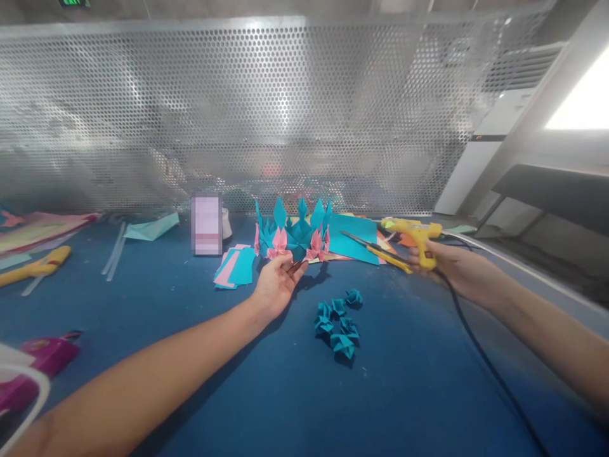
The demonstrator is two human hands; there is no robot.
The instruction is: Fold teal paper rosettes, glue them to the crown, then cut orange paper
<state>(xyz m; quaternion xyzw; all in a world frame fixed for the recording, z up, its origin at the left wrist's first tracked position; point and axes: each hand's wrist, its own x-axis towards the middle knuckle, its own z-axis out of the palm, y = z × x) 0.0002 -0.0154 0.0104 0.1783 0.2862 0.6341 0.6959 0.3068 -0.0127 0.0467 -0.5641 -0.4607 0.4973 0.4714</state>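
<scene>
My left hand (278,285) is closed on the lower front edge of a folded-paper crown (299,235), made of teal pointed pieces with pink ones along its base. At the right, my right hand (450,263) grips a yellow hot glue gun (419,238), its nozzle toward the left and its black cord hanging down. Beside that hand lie yellow-handled scissors (375,251) on a sheet of teal paper (356,231). Several small teal folded-paper pieces (342,344) rest on the blue table in front of the crown.
Left of the crown lie teal and pink paper strips (240,266), with a blurred-out upright object (206,225) behind them. Another yellow glue gun (38,266), clear glue sticks (114,251) and a purple object (47,362) are at the left. A perforated metal panel (228,114) borders the table's back.
</scene>
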